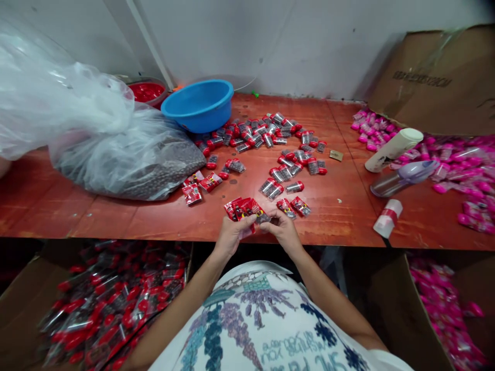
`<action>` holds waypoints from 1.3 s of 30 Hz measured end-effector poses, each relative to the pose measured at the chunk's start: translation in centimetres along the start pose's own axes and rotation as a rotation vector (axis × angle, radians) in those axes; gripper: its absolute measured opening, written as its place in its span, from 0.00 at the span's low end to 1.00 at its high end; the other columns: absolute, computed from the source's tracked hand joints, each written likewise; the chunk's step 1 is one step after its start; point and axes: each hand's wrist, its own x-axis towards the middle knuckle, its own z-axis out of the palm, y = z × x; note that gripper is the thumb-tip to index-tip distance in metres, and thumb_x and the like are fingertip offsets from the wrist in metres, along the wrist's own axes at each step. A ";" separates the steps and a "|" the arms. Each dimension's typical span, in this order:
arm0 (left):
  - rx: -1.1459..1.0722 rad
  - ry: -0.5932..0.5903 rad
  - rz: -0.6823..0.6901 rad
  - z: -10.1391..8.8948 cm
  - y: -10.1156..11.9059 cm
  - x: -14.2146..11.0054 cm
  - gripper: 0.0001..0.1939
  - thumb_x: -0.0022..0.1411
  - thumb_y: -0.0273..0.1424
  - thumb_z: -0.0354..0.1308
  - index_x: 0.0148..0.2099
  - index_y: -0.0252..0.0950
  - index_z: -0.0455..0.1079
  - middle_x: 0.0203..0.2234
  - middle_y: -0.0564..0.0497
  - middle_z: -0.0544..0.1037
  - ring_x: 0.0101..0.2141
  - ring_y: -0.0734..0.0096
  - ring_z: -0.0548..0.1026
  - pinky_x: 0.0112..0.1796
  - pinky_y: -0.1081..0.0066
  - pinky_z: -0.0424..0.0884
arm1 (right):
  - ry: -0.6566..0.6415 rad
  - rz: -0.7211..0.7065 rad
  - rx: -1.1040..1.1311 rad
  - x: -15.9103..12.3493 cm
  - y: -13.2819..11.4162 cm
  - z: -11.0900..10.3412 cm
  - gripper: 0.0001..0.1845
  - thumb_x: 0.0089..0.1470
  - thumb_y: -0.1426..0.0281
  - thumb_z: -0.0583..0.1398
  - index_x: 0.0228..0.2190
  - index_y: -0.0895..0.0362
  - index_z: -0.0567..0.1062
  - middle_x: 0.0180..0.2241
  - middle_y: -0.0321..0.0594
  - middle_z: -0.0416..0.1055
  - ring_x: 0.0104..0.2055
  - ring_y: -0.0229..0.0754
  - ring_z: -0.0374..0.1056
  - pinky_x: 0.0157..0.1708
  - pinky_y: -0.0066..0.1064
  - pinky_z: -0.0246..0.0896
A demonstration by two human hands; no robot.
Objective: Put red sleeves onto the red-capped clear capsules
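Note:
Several small red printed packets (244, 207) are fanned out in my left hand (231, 234), whose thumb presses on them near the table's front edge. The fingers of my right hand (285, 229) are closed in a pinch at the right end of the same bunch, on a packet with a dark lower part. Just beyond my right hand lie two more packets (299, 206) in red and black print. Farther left rests a small group of similar packets (192, 194). Behind my hands are small clear tubes (275, 189) with red caps and dark contents.
A blue basin (199, 105) stands at the back beside a clear plastic bag (127, 154) of dark beads. Pink items (460, 165), a white bottle (394, 149) and a cardboard box (436, 82) are at right. Below the table, a box holds red-capped tubes (116, 304).

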 end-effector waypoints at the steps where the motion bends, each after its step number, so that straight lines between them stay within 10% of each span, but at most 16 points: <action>1: 0.004 0.012 0.012 0.1 -0.2 0.0 0.19 0.39 0.29 0.73 0.37 0.33 0.76 0.27 0.51 0.79 0.25 0.72 0.75 0.28 0.74 0.72 | -0.008 0.003 -0.008 -0.1 0.0 -0.2 0.16 0.35 0.67 0.72 0.29 0.55 0.74 0.26 0.32 0.74 0.26 0.36 0.67 0.28 0.28 0.66; 6: 0.047 0.018 0.059 0.2 -0.5 0.0 0.15 0.40 0.29 0.72 0.33 0.32 0.75 0.26 0.51 0.79 0.26 0.72 0.75 0.27 0.76 0.70 | -0.067 0.010 0.053 -0.8 -0.1 -0.7 0.22 0.41 0.66 0.69 0.41 0.52 0.76 0.35 0.34 0.74 0.31 0.38 0.70 0.31 0.31 0.69; 15: 0.013 -0.036 -0.024 0.2 -1.2 -0.2 0.14 0.42 0.28 0.72 0.34 0.32 0.75 0.27 0.50 0.79 0.26 0.72 0.76 0.28 0.74 0.73 | 0.000 0.025 0.017 -1.1 0.2 -0.5 0.14 0.42 0.63 0.68 0.32 0.55 0.76 0.29 0.33 0.74 0.28 0.38 0.68 0.28 0.30 0.69; 25: -0.215 0.139 -0.143 -1.2 -0.3 1.1 0.10 0.44 0.18 0.65 0.33 0.29 0.74 0.30 0.44 0.81 0.30 0.64 0.79 0.31 0.65 0.78 | 0.294 -0.248 -0.826 -0.5 0.4 -4.8 0.22 0.50 0.59 0.62 0.46 0.53 0.75 0.43 0.44 0.68 0.37 0.44 0.67 0.39 0.37 0.65; 32: -0.188 0.073 -0.173 -0.5 -1.2 1.0 0.11 0.42 0.18 0.67 0.33 0.29 0.75 0.26 0.46 0.81 0.25 0.66 0.78 0.30 0.67 0.77 | -0.086 -0.267 -0.530 0.7 0.6 0.6 0.20 0.55 0.67 0.59 0.50 0.52 0.69 0.33 0.36 0.71 0.33 0.39 0.69 0.34 0.29 0.66; 39: -0.150 0.148 -0.124 -1.3 -0.9 1.5 0.14 0.39 0.19 0.69 0.32 0.29 0.74 0.24 0.48 0.80 0.24 0.65 0.79 0.28 0.69 0.77 | -0.281 -0.346 -0.961 2.7 -1.8 -0.4 0.19 0.62 0.68 0.51 0.54 0.49 0.68 0.39 0.38 0.77 0.39 0.40 0.73 0.38 0.28 0.63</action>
